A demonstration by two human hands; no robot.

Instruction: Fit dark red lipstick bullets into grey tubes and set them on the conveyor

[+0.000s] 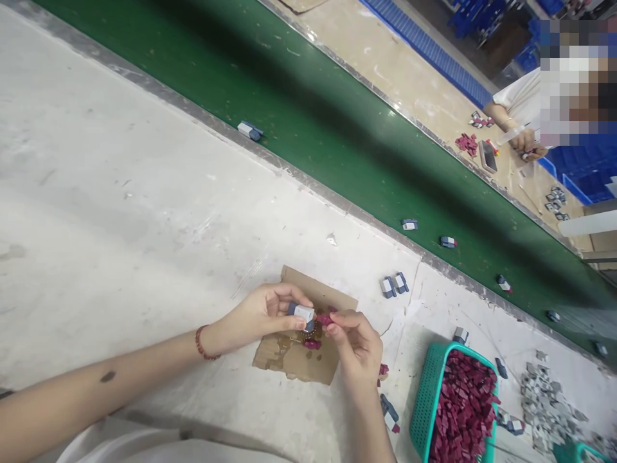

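Note:
My left hand (274, 312) pinches a small grey-and-navy plastic piece (303, 313) above a stained sheet of cardboard (318, 373). Close to its right end, my right hand (357, 344) grips a small dark-red plastic part (326, 318) between thumb and fingertips. The two pieces are very near each other; whether they touch I cannot tell. Under my hands, another dark-red part (312, 344) lies on the cardboard beside a brown wet patch. My right fingers partly cover further red bits.
A green basket (424, 399) of dark-red parts stands at right, near a heap of grey pieces (544, 399). Two grey-navy pieces (394, 285) lie beyond the cardboard. Several others ride on the green conveyor belt (308, 128). Across it, another person's hands (527, 143) handle small parts.

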